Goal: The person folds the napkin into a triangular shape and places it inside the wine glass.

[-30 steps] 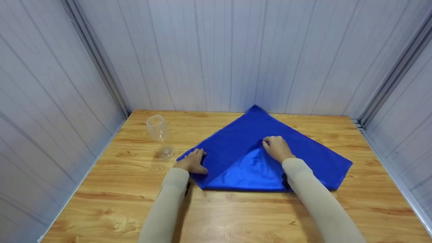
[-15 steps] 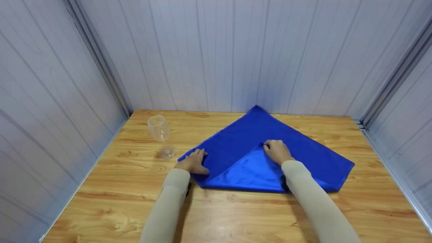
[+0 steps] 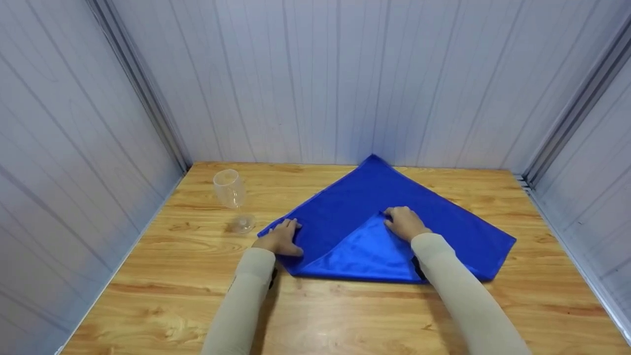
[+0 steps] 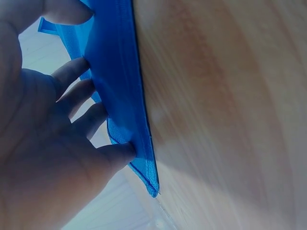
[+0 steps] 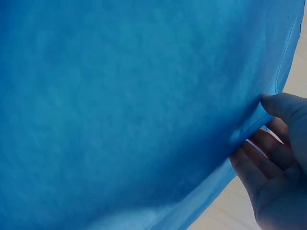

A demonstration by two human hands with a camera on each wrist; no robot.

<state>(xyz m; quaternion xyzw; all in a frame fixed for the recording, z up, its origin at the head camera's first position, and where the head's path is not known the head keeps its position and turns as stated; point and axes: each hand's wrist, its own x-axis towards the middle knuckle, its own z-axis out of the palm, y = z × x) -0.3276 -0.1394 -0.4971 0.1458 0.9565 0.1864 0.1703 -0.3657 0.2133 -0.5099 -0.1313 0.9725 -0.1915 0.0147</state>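
Note:
A blue satin cloth (image 3: pixel 340 207) lies on the wooden table, its near corner folded up over the middle so that the shiny underside shows. My left hand (image 3: pixel 281 239) rests with spread fingers on the cloth's left corner; in the left wrist view its fingertips (image 4: pixel 123 152) touch the fabric. With thumb and fingers my right hand (image 3: pixel 405 223) pinches the tip of the folded corner near the cloth's centre. The right wrist view shows the cloth (image 5: pixel 120 96) hanging across most of the frame, its stitched hem between thumb and fingers.
A clear stemmed glass (image 3: pixel 230 190) stands on the table (image 3: pixel 162 276) left of the cloth, close to my left hand. Pale panel walls (image 3: pixel 305 84) enclose the table at the back and both sides. The cloth's far corner reaches close to the back wall.
My right hand has drawn slightly toward me and lower with the pinched corner. The folded flap lies flatter. My left hand has stayed on the left corner.

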